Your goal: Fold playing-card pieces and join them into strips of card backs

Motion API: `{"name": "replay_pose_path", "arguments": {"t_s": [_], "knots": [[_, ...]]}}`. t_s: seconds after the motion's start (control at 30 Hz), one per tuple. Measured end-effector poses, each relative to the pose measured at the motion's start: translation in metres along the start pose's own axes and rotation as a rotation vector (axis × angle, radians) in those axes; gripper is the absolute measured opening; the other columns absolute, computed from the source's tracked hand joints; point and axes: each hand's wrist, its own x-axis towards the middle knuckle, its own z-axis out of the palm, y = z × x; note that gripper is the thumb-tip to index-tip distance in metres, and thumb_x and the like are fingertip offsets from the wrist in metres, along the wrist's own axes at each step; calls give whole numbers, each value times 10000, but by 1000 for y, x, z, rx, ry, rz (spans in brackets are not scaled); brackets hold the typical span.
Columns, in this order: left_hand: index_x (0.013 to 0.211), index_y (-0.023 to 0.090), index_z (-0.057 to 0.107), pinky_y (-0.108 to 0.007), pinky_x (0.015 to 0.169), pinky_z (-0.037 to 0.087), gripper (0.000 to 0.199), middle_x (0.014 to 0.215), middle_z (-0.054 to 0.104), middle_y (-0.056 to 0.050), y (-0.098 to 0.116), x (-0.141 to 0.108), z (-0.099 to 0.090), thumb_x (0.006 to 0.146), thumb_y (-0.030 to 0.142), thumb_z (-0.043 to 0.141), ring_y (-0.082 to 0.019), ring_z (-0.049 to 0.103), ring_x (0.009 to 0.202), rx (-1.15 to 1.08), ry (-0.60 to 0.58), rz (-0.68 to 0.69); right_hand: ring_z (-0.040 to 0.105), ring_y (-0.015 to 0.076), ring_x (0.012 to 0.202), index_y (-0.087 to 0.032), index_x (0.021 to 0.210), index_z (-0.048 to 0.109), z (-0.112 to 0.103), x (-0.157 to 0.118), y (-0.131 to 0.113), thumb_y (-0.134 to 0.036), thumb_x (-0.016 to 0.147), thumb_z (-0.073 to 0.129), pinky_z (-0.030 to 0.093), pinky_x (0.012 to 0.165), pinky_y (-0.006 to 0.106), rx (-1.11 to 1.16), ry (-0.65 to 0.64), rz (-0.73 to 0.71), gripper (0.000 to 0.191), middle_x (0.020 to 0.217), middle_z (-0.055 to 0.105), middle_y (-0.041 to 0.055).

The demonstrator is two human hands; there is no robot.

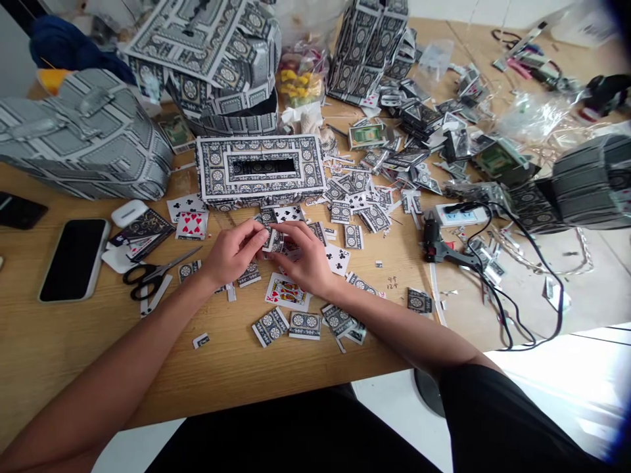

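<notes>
Nearest, folded pieces (pixel 304 325) lie on the table (pixel 207 387). Past them, a king (pixel 286 293) lies face up. Beyond it, the left hand (pixel 235 253) and right hand (pixel 306 259) grip a small folded card (pixel 273 243) between their fingertips. Scissors (pixel 154 278) lie left of the hands. Farther off stands a slotted box (pixel 214 172); behind it, a patterned bag (pixel 224 49).

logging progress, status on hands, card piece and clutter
Left hand, right hand both on card piece. Loose cards crowd around. Scissors left, glue gun right.
</notes>
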Motion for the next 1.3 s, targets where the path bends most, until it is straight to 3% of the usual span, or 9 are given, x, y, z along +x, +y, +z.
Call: {"name": "replay_pose_path", "arguments": {"t_s": [0.2,0.5,0.67,0.87,1.0,1.3], "knots": [[895,215,591,-257,583,472,321,660,644,24,3,1,-1,1060,487,548,-138,593,588,-16,-13,2,674,241,1163,-246,1337,669,-2,2,-5,-170,885,704,614,967,416,46,2,13,460,1271,684,90],[906,211,595,-262,592,468,315,693,644,20,3,1,-2,1051,489,564,-137,591,614,-45,-46,5,666,243,1187,-245,1324,671,-2,1,-6,-152,862,668,620,958,406,75,-11,9,472,1277,685,86],[860,208,600,-269,571,447,337,686,627,18,3,0,-3,1026,501,603,-139,577,611,-37,-59,-15,670,236,1172,-253,1317,676,-2,2,-6,-204,900,718,625,940,397,87,-10,15,422,1265,683,85],[824,209,584,-274,536,393,353,649,549,31,1,0,-5,1036,491,586,-130,511,585,-48,-51,-9,685,247,1149,-272,1347,685,-5,3,-7,-397,931,797,610,996,448,70,-17,-16,448,1260,689,91],[845,207,599,-276,531,386,328,658,571,27,1,0,-5,1027,480,604,-130,527,583,-42,-50,-6,680,251,1179,-283,1382,682,-4,3,-5,-374,937,805,583,1060,478,58,-15,-28,471,1282,685,99],[822,209,585,-278,528,371,320,642,544,35,4,1,-4,1016,463,608,-124,499,567,0,-43,13,679,245,1170,-274,1353,693,-4,2,-5,-389,929,809,593,1043,469,78,-9,-3,455,1271,690,94]]}}
